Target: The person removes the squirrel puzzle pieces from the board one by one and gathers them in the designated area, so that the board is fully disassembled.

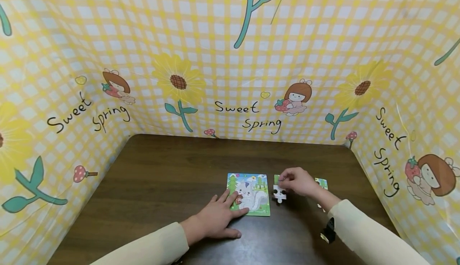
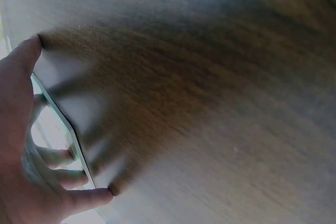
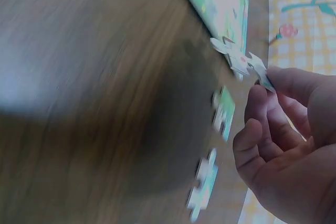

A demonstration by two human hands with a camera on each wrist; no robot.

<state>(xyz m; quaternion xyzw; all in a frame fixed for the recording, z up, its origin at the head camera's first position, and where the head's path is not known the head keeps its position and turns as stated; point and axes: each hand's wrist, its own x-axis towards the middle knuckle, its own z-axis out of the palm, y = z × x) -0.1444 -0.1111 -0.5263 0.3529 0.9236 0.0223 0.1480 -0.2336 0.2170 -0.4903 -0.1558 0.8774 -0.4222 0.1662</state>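
Observation:
A square puzzle board (image 1: pixel 261 185) with a white squirrel picture lies on the table. My left hand (image 1: pixel 215 219) rests with spread fingers over its left side, and some of its fingertips reach onto the picture. In the left wrist view, the fingers (image 2: pixel 86 199) stand around the board's edge. My right hand (image 1: pixel 300 183) pinches a mostly white jigsaw piece (image 3: pixel 239 61) between thumb and forefinger, just right of the board. A green-edged piece (image 3: pixel 224 111) lies on the table near that hand.
Another loose jigsaw piece (image 3: pixel 203 184) lies on the table. More pieces (image 1: pixel 322 182) show beyond the right wrist, partly hidden by the arm. The brown wooden table (image 1: pixel 161 169) is enclosed by yellow checked cloth walls (image 1: pixel 230 69) at the back and both sides.

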